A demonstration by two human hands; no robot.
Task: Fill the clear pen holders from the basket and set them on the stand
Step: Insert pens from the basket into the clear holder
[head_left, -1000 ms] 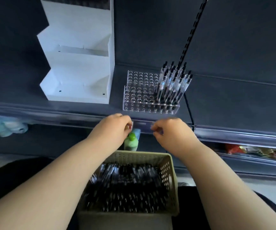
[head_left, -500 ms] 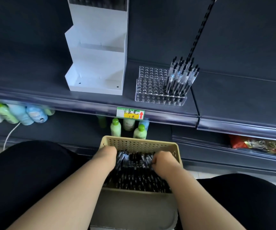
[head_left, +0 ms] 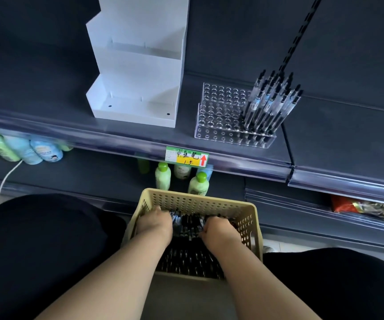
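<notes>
A beige perforated basket (head_left: 195, 200) full of black pens (head_left: 186, 257) rests between my knees. Both hands are down inside it. My left hand (head_left: 155, 224) is curled over the pens at the basket's left side, and my right hand (head_left: 218, 229) is curled over them at the right. Their fingers are buried among the pens, so a grip cannot be confirmed. On the dark shelf above stands a clear pen holder (head_left: 221, 112) with a cluster of pens (head_left: 272, 100) in its right part. A white stepped stand (head_left: 138, 72) sits to its left.
A price tag (head_left: 187, 157) hangs on the shelf edge (head_left: 117, 139). Green and blue bottles (head_left: 163, 175) stand on the lower shelf behind the basket, more bottles (head_left: 24, 150) at far left. A white cable (head_left: 8, 176) runs at left. Red packets (head_left: 366, 206) lie lower right.
Both hands dropped from the shelf edge into the basket and now dig among the pens. My view tilted down and drew back slightly.
</notes>
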